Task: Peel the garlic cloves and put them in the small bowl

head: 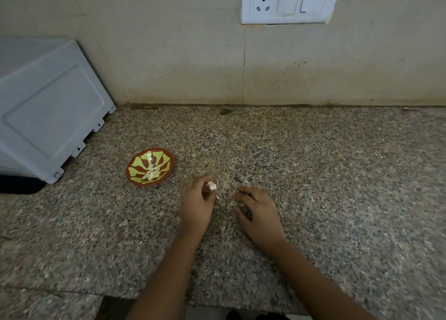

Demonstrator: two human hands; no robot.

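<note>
A garlic clove (212,186) sits pinched at the fingertips of the left hand (196,206), near the bowl (142,159) of peeled cloves (152,172), while the right hand (258,213) hovers loose-fingered and empty over the counter (313,163); so light a pinch could let the clove slip and roll away.

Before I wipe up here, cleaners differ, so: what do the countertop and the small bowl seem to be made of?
The countertop looks like polished granite: speckled brown, grey and black grains with a faint sheen. The small bowl is glossy red-brown with a yellow-green pattern and a highlight; glazed ceramic or melamine, I cannot tell which.
</note>
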